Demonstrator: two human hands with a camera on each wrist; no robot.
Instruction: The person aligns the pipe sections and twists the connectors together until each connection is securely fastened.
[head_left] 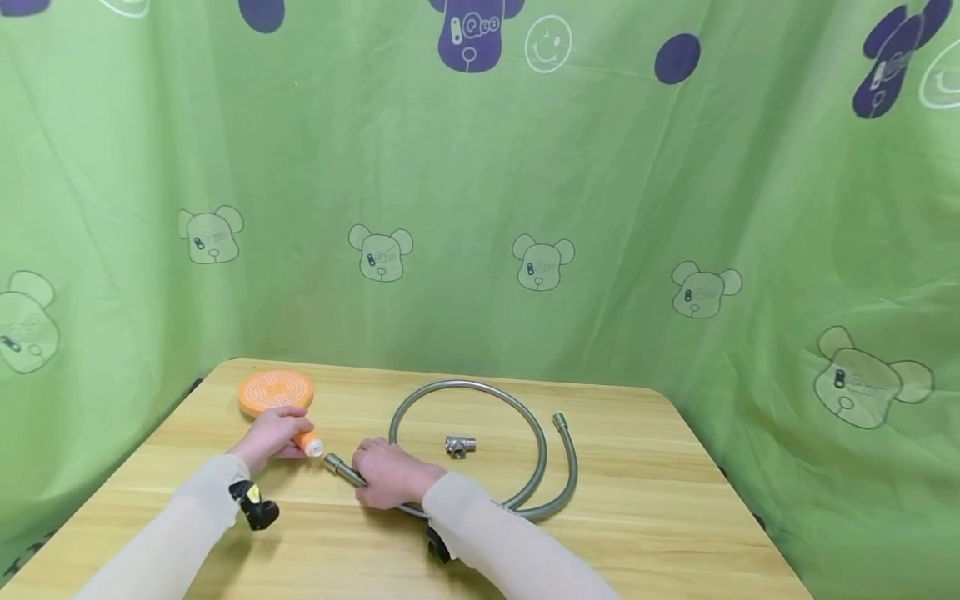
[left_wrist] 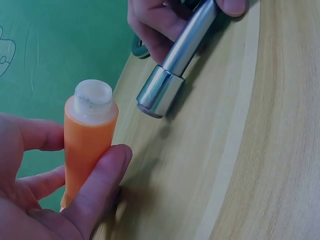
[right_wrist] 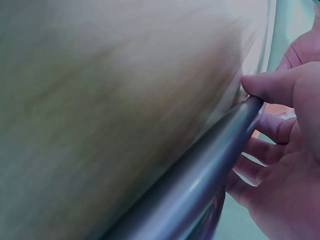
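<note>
An orange shower head [head_left: 262, 392] lies face up at the table's left, its handle gripped by my left hand [head_left: 272, 435]. In the left wrist view, a white threaded end [left_wrist: 94, 100] tops the orange handle between thumb and fingers. My right hand [head_left: 393, 473] holds a grey metal shower hose [head_left: 461, 384] just behind one end. That end's chrome connector [left_wrist: 161, 91] points toward the handle, with a small gap between them. In the right wrist view, the thumb and fingers pinch the hose [right_wrist: 195, 175].
The hose loops on the wooden table [head_left: 645, 533], its other end [head_left: 560, 421] lying to the right. Inside the loop sits a small chrome T-shaped fitting [head_left: 460, 446]. A green patterned curtain [head_left: 465, 325] hangs behind and on both sides of the table.
</note>
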